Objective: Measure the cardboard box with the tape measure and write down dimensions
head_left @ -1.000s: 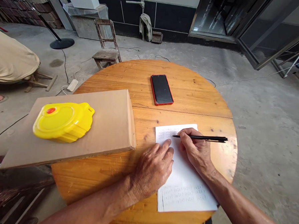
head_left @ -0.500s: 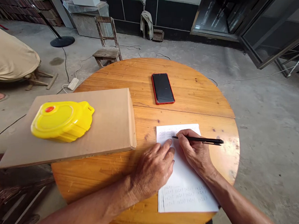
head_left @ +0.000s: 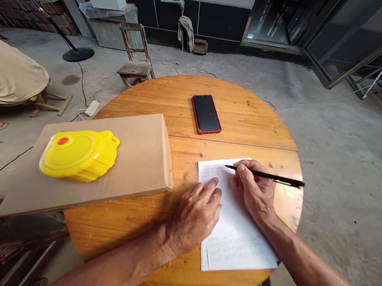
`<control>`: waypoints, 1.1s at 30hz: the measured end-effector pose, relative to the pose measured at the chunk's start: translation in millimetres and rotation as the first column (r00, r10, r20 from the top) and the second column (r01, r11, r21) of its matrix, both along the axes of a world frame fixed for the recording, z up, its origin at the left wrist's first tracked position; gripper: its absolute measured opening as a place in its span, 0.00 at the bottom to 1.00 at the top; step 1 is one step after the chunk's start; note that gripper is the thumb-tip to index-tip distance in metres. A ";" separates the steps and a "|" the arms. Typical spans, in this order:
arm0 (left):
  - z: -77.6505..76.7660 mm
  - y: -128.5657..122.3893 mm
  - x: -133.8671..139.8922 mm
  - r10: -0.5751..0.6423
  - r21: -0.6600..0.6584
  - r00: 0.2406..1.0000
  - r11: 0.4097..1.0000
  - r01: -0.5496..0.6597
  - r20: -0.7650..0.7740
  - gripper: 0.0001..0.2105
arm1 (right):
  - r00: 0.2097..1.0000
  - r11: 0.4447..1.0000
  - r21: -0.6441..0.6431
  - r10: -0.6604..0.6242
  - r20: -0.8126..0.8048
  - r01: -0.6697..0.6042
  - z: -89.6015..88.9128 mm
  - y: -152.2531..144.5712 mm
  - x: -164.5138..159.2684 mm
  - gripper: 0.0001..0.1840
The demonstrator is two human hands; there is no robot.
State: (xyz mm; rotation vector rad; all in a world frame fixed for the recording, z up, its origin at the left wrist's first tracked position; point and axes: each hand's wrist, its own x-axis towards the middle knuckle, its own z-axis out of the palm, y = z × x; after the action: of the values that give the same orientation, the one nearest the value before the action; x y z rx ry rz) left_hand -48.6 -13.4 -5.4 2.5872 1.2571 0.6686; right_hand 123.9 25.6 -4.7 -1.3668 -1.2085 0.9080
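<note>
My right hand (head_left: 259,190) grips a black pen (head_left: 276,178), its tip over the upper part of a white sheet of paper (head_left: 230,226). Whether the tip touches the paper I cannot tell. Rows of small handwriting run along the sheet's top, and more rows show near its bottom edge. My left hand (head_left: 197,213) rests on the sheet's left side and the table, holding nothing, with its fingers loosely extended and slightly bent. Beyond the paper lies a phone (head_left: 206,113) in a red case, its screen dark.
The round wooden table (head_left: 240,102) carries a cardboard box (head_left: 143,154) on its left, overhanging the edge. On the box sits a yellow plastic case (head_left: 79,155) with a red button. A small wooden chair (head_left: 136,69) stands behind the table. Cables and a white power strip (head_left: 92,108) lie on the floor.
My right hand has shifted slightly right with the pen, whose tip has moved up and right on the sheet. My left hand stays in place. The view has shifted slightly.
</note>
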 end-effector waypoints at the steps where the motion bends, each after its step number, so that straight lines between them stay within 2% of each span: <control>1: -0.3 -0.2 0.2 0.003 0.003 1.000 1.000 -0.003 0.004 0.11 | 1.000 1.000 0.021 -0.013 0.020 0.012 0.9 0.6 -0.8 0.09; 6: -2.2 1.0 0.8 0.012 0.022 1.000 1.000 -0.013 0.027 0.11 | 0.996 0.992 0.115 -0.063 0.071 0.054 10.6 5.1 -0.9 0.09; 9: -2.4 2.0 -0.1 -0.004 0.043 1.000 0.999 0.003 0.030 0.10 | 0.978 0.991 0.121 0.023 0.206 -0.049 21.9 3.2 7.3 0.10; 11: -1.4 1.0 -0.5 -0.011 0.056 1.000 0.998 0.012 -0.006 0.10 | 0.910 0.971 0.156 0.106 0.401 -0.182 29.6 -2.5 16.4 0.11; 13: 1.2 -1.8 0.0 -0.007 0.058 0.998 0.998 0.011 -0.069 0.11 | 0.760 0.937 0.174 0.126 0.638 -0.302 34.3 -11.1 26.8 0.15; 15: 6.2 -6.1 1.1 0.005 0.045 0.990 0.999 0.002 -0.140 0.13 | 0.529 0.912 0.129 0.106 0.842 -0.389 34.9 -20.5 36.1 0.18; 17: 13.3 -12.0 2.3 0.032 0.028 0.981 0.999 -0.027 -0.191 0.14 | 0.293 0.895 0.049 0.093 0.952 -0.443 32.2 -28.5 43.0 0.20; 18: 17.2 -15.8 2.6 0.048 0.023 0.977 0.999 -0.045 -0.207 0.14 | 0.206 0.886 0.013 0.093 0.974 -0.463 30.3 -31.8 45.3 0.20; 19: 20.8 -20.4 2.6 0.067 0.023 0.973 0.998 -0.063 -0.219 0.13 | 0.152 0.882 -0.012 0.095 0.984 -0.471 28.3 -34.9 46.9 0.20; 20: 23.8 -25.8 2.4 0.082 0.029 0.970 0.997 -0.078 -0.230 0.13 | 0.133 0.882 -0.020 0.093 0.987 -0.470 26.4 -38.0 48.1 0.21; 21: 25.7 -32.1 2.0 0.097 0.035 0.967 0.995 -0.091 -0.234 0.12 | 0.141 0.886 -0.011 0.086 0.986 -0.463 24.7 -41.7 49.0 0.23; 23: 25.2 -47.2 0.5 0.127 0.030 0.966 0.992 -0.124 -0.223 0.13 | 0.211 0.899 0.033 0.066 0.975 -0.437 21.3 -51.4 50.2 0.28; 27: 8.4 -77.9 -1.7 0.196 -0.017 0.972 0.980 -0.200 -0.130 0.19 | 0.363 0.916 0.083 0.072 0.929 -0.393 14.1 -77.5 48.8 0.26; 30: -3.9 -90.4 1.6 0.234 0.010 0.970 0.972 -0.234 -0.072 0.20 | 0.395 0.920 0.086 0.079 0.915 -0.383 9.9 -88.9 45.4 0.24; 33: -5.2 -94.4 6.3 0.266 0.010 0.962 0.964 -0.266 -0.056 0.21 | 0.380 0.921 0.082 0.075 0.922 -0.380 6.2 -89.5 45.4 0.25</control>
State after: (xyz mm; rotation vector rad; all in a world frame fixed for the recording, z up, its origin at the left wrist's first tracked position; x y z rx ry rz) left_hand -42.3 -107.8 -10.6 2.4778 1.6422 0.6440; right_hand 169.3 -63.9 1.5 -1.4869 -2.3364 0.0110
